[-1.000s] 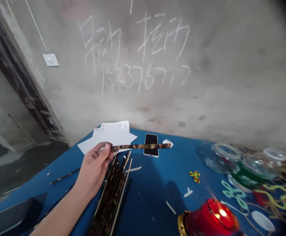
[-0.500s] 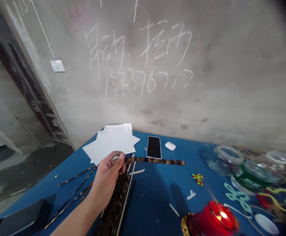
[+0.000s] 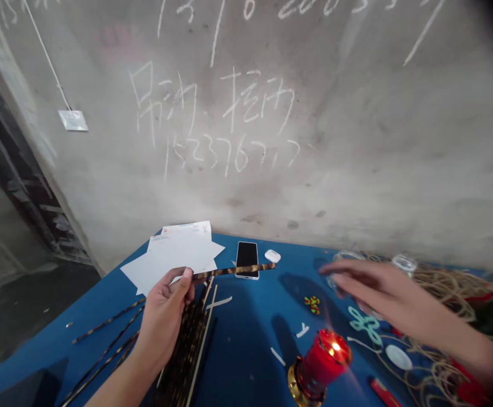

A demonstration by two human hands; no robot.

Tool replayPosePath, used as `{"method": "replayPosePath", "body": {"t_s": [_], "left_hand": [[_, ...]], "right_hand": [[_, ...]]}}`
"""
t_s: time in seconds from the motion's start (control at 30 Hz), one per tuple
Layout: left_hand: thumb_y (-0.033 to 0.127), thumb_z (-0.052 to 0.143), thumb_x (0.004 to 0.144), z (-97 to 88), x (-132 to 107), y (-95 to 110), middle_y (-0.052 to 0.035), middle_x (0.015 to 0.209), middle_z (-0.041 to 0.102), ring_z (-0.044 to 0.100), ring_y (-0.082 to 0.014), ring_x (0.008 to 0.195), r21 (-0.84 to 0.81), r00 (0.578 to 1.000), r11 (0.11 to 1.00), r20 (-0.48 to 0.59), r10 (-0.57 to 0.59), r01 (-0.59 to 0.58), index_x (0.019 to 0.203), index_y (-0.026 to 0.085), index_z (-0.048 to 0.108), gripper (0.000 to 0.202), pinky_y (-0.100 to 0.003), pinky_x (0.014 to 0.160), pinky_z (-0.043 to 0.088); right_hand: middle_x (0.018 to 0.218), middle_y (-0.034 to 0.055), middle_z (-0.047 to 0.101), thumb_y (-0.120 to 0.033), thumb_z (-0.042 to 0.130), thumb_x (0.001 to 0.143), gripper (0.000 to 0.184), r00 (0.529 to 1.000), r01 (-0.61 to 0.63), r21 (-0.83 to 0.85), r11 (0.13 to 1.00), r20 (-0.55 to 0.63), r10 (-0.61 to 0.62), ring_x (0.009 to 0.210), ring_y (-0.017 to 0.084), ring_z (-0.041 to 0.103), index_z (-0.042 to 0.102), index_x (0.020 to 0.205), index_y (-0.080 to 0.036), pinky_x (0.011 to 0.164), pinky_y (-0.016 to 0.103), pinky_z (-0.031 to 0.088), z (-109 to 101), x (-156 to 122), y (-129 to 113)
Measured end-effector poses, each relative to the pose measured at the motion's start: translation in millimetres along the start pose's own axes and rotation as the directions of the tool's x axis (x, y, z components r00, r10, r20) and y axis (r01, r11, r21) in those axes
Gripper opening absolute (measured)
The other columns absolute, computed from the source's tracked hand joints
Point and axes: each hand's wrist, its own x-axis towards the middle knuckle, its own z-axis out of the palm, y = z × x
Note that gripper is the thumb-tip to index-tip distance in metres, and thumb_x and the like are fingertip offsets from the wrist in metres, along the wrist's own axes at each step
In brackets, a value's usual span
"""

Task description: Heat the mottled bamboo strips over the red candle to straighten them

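My left hand (image 3: 170,302) pinches one end of a thin, flat, mottled brown strip (image 3: 233,271), which points right and crosses in front of the phone (image 3: 247,257). Below that hand lies a bundle of similar dark strips (image 3: 182,350), and a few loose strips (image 3: 106,319) fan out to its left. Over the right part of the table is my right hand (image 3: 369,282), smeared by motion, fingers stretched leftward and nothing visible in them. It partly covers the clear plastic jars (image 3: 348,256). A lit red candle (image 3: 326,356) stands on a gold base in front.
White papers (image 3: 174,254) and a white earbud case (image 3: 273,256) lie at the back. A small coloured knot (image 3: 312,305), a mint-green looped cord (image 3: 365,326), a white lid (image 3: 398,357), tangled twine (image 3: 445,288) and a red lighter (image 3: 384,392) are on the right.
My right hand has come into view from the right, over the jars. The view has shifted right and up. The strip stays in my left hand, its far end now tipped slightly upward.
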Motion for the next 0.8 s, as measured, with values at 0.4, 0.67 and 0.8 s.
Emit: {"method": "replayPosePath", "body": {"t_s": [0.4,0.67,0.8], "left_hand": [[0.054,0.087,0.085,-2.0,5.9,0.6,0.0025,0.062,0.057,0.042,-0.0116,0.061,0.065,0.997,0.997,-0.054,0.054,-0.05,0.083,0.018,0.074,0.039,-0.021,0.059,0.037],[0.051,0.085,0.089,-3.3,7.5,-0.9,0.0031,0.063,0.057,0.042,-0.0118,0.063,0.068,0.999,0.997,-0.029,0.045,-0.043,0.085,0.019,0.073,0.035,-0.022,0.061,0.036],[0.049,0.084,0.091,-2.9,5.7,-3.6,0.0028,0.065,0.059,0.044,-0.0118,0.064,0.057,0.999,0.998,-0.013,0.037,-0.036,0.088,0.019,0.074,0.033,-0.022,0.063,0.036]], "right_hand": [[0.162,0.0112,0.051,-0.035,0.064,0.107,0.037,0.921,0.295,-0.114,0.949,0.298,-0.25,0.144,0.034,0.053,0.064,0.143,-0.027,0.117,0.062,0.046,155.4,145.6,3.9],[0.158,0.0122,0.054,-0.04,0.074,0.099,0.041,0.997,0.055,-0.278,0.959,0.06,-0.04,0.144,0.036,0.05,0.067,0.135,-0.021,0.117,0.062,0.043,189.6,141.4,18.2],[0.165,0.0148,0.045,-0.05,0.073,0.098,0.057,0.983,-0.183,-0.331,0.926,-0.092,0.162,0.149,0.04,0.044,0.06,0.146,-0.022,0.118,0.065,0.041,195.4,139.4,29.3]]}}
